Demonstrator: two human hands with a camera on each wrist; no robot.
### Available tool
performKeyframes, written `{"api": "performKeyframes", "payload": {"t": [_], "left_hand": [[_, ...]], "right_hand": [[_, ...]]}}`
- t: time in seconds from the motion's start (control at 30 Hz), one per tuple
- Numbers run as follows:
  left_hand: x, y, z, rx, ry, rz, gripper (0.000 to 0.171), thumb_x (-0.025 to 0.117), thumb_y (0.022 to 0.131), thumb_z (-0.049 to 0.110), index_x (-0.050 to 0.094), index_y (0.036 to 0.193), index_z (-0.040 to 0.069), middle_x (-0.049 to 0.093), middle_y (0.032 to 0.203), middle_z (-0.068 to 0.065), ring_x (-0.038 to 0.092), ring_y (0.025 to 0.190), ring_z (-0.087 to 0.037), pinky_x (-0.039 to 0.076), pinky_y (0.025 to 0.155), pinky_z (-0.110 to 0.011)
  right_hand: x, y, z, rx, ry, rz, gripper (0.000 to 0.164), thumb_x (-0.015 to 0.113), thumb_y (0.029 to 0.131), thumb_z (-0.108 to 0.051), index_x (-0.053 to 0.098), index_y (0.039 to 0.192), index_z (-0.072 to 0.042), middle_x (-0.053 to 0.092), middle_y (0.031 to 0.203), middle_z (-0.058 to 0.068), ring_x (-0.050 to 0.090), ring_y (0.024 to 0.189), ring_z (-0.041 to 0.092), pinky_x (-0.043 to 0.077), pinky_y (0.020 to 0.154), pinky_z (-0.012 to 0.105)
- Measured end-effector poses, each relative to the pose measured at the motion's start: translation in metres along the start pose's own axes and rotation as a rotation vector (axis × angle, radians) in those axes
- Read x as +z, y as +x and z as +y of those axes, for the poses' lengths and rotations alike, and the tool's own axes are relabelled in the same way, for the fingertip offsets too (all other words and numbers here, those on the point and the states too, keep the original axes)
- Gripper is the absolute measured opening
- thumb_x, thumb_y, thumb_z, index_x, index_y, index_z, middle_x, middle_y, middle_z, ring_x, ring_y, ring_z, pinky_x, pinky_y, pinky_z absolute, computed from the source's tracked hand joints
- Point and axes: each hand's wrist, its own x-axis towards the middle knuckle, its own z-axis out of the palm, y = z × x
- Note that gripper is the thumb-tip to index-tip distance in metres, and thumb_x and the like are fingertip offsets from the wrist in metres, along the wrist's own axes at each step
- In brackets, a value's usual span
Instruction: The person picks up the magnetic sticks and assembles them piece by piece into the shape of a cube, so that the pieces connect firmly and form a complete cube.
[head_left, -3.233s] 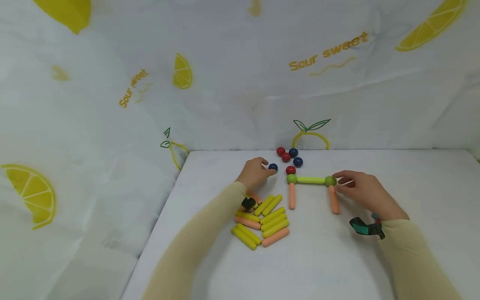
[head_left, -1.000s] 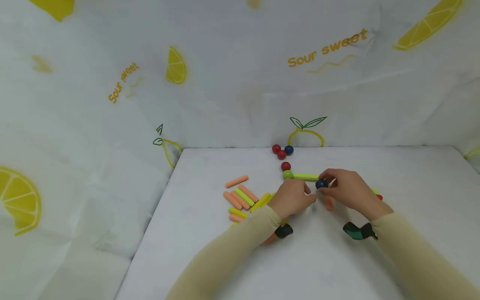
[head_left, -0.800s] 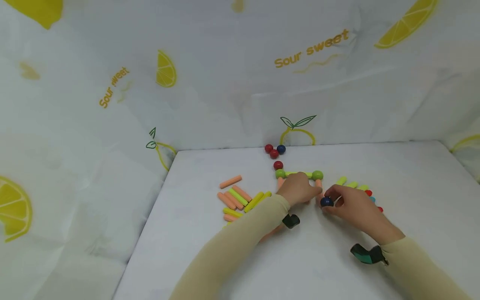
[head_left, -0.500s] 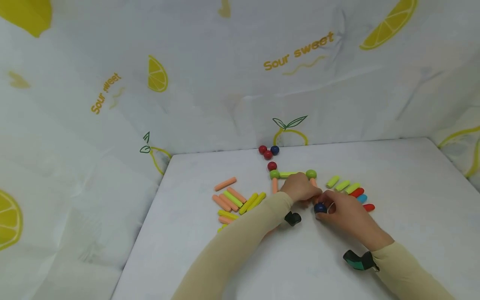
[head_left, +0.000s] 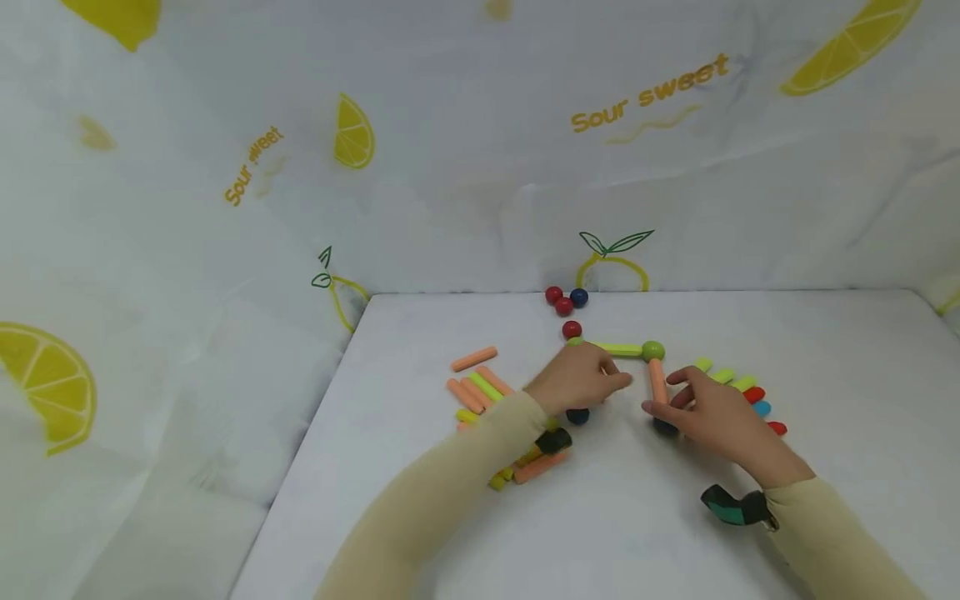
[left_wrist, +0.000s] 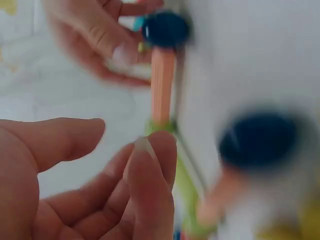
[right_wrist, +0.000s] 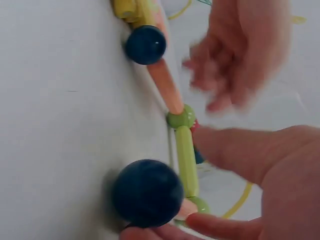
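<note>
A frame of yellow-green stick [head_left: 620,350], two green balls [head_left: 652,351] and two orange sticks [head_left: 657,382] lies on the table. Dark blue balls sit at the near ends of both orange sticks: the right one [head_left: 666,427] is partly covered by fingers, the left one [head_left: 577,416] shows under the left hand. My left hand [head_left: 579,379] hovers over the left orange stick, thumb and fingers apart, holding nothing in the left wrist view. Beside the right blue ball [right_wrist: 147,193], my right hand [head_left: 712,417] has thumb and fingers spread; whether a fingertip touches the ball is unclear.
Orange and yellow sticks [head_left: 473,359] lie to the left, some under the left sleeve. Yellow-green, red and blue sticks [head_left: 762,408] lie right of the right hand. Red balls [head_left: 564,307] and one blue ball [head_left: 579,297] sit at the back edge, before a lemon-printed cloth [head_left: 450,208].
Two blue balls have come from the back to the orange sticks' near ends. My right hand has loosened from its blue ball. My left hand has drawn left from the right orange stick.
</note>
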Motion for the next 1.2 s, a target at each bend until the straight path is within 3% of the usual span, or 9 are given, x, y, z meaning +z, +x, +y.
{"api": "performKeyframes", "payload": {"t": [0.07,0.13,0.27,0.47,0.73,0.87,1.0,1.1,1.2], "left_hand": [[-0.021,-0.014,-0.028,0.086,0.051,0.046,0.024,0.066,0.108,0.035,0.082,0.109,0.017,0.076,0.089,0.008,0.063,0.077,-0.008,0.053,0.071,-0.022],[-0.039,-0.027,-0.059,0.114,0.133,0.077,0.02,0.065,0.109,0.026,0.08,0.118,0.017,0.077,0.104,0.007,0.065,0.087,-0.01,0.057,0.082,-0.024],[-0.058,-0.039,-0.111,0.151,0.247,0.053,0.016,0.068,0.109,0.019,0.081,0.116,0.016,0.079,0.11,0.006,0.068,0.099,-0.01,0.059,0.095,-0.028],[-0.064,-0.037,-0.136,0.284,0.339,0.003,0.012,0.073,0.105,0.018,0.084,0.11,0.018,0.081,0.112,0.006,0.071,0.104,-0.015,0.059,0.097,-0.032],[-0.068,-0.037,-0.143,0.293,0.423,-0.066,0.022,0.075,0.102,0.01,0.085,0.118,0.021,0.082,0.118,0.009,0.073,0.11,-0.015,0.058,0.105,-0.035],[-0.071,-0.045,-0.139,0.275,0.428,-0.02,0.019,0.076,0.103,0.018,0.083,0.121,0.022,0.08,0.117,0.009,0.071,0.105,-0.013,0.059,0.098,-0.033],[-0.065,-0.049,-0.108,0.282,0.263,-0.02,0.023,0.075,0.104,0.029,0.078,0.126,0.021,0.076,0.115,0.01,0.068,0.101,-0.008,0.059,0.096,-0.029],[-0.049,-0.043,-0.074,0.362,0.134,-0.106,0.025,0.073,0.105,0.033,0.077,0.127,0.022,0.075,0.112,0.014,0.066,0.097,-0.003,0.057,0.092,-0.022],[-0.03,-0.032,-0.045,0.452,0.112,-0.177,0.023,0.072,0.106,0.034,0.077,0.124,0.022,0.074,0.106,0.017,0.064,0.091,0.001,0.054,0.085,-0.013]], "right_hand": [[-0.006,0.002,0.0,0.04,-0.003,-0.032,0.086,0.075,0.099,-0.054,0.045,0.147,0.011,0.071,0.115,0.024,0.069,0.074,0.016,0.057,0.068,0.034],[-0.011,0.003,0.001,0.071,-0.009,-0.059,0.088,0.075,0.099,-0.051,0.043,0.148,0.014,0.07,0.115,0.026,0.069,0.073,0.016,0.057,0.069,0.035],[-0.02,0.0,0.008,0.097,0.003,-0.086,0.087,0.076,0.098,-0.045,0.042,0.149,0.016,0.07,0.115,0.026,0.07,0.074,0.017,0.058,0.071,0.036],[-0.025,-0.002,0.017,0.09,0.018,-0.083,0.081,0.075,0.099,-0.043,0.047,0.148,0.015,0.072,0.115,0.025,0.07,0.073,0.016,0.055,0.068,0.033],[-0.02,0.004,0.008,0.092,0.015,-0.084,0.082,0.076,0.099,-0.043,0.047,0.148,0.015,0.071,0.11,0.022,0.068,0.074,0.018,0.054,0.068,0.032],[-0.018,0.006,0.0,0.095,0.01,-0.075,0.08,0.077,0.098,-0.041,0.047,0.148,0.014,0.07,0.106,0.018,0.067,0.073,0.017,0.054,0.068,0.032],[-0.016,0.008,-0.003,0.086,0.021,-0.076,0.08,0.078,0.098,-0.041,0.048,0.148,0.014,0.07,0.105,0.017,0.068,0.071,0.015,0.054,0.068,0.032],[-0.013,0.009,-0.002,0.098,0.032,-0.082,0.08,0.078,0.098,-0.04,0.048,0.148,0.014,0.07,0.105,0.017,0.069,0.071,0.015,0.055,0.068,0.032],[-0.01,0.012,-0.002,0.102,0.048,-0.095,0.08,0.079,0.098,-0.04,0.047,0.148,0.013,0.07,0.105,0.017,0.069,0.071,0.015,0.057,0.069,0.033]]}}
